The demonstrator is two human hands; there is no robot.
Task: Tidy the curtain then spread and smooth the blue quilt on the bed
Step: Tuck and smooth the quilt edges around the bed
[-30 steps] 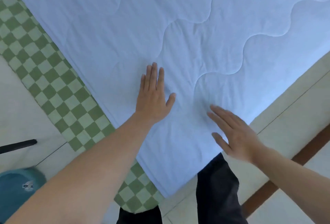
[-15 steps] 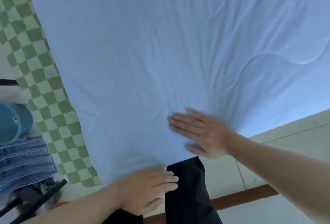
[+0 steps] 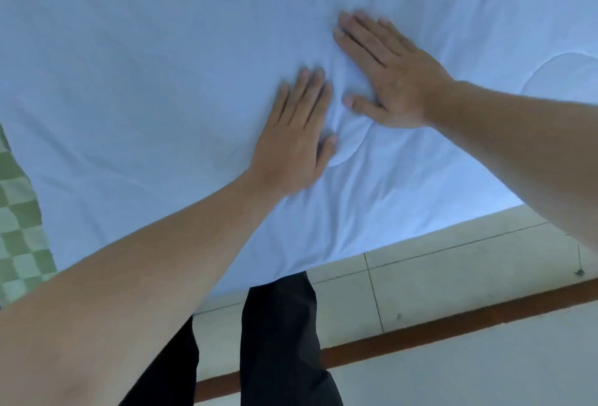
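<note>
- The blue quilt (image 3: 161, 66) lay spread over the bed and filled most of the view, its near edge hanging just above the tiled floor (image 3: 453, 276).
- The left hand (image 3: 291, 143) rested flat on the quilt, fingers straight and close together, thumb out to the side.
- The right hand (image 3: 388, 72) lay flat just beyond it, fingers straight and slightly spread, gripping nothing.
- Small creases gathered in the cloth between and around the two palms.
- A strip of green checked sheet (image 3: 19, 227) showed past the quilt's left edge.
- To smooth well, the palms should probably stay flat with light, even pressure and sweep outward, away from each other, toward the edges.
- Pushing both hands toward one another would likely bunch the cloth further.
</note>
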